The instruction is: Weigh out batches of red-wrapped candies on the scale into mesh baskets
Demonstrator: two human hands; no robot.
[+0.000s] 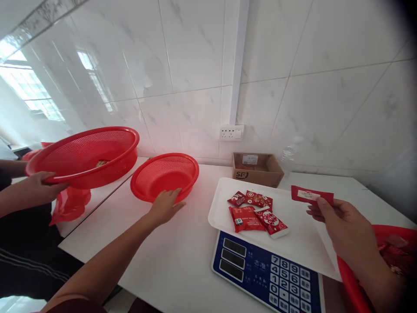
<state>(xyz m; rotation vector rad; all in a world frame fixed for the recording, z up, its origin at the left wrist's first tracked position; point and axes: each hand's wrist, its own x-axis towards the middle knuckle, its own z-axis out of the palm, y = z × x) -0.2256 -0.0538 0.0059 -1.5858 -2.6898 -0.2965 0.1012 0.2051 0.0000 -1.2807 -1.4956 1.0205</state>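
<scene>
My right hand (340, 219) pinches a small red packet (311, 194) with a white label, held above the right side of a white tray (216, 204). Several red packets (249, 218) lie together on that tray, which rests on a blue digital scale (257, 271). Away to the left, my left hand (165, 206) rests at the near rim of a round red plastic basket (143, 176). Its fingers reach over the rim and the thumb points right. Nothing shows inside this basket.
Another person's hand (42, 191) grips a larger red basket (127, 163) at the left. A cardboard box (259, 176) stands behind the tray, below a wall socket (231, 132). Close by my right forearm is another red basket (347, 274) with packets inside.
</scene>
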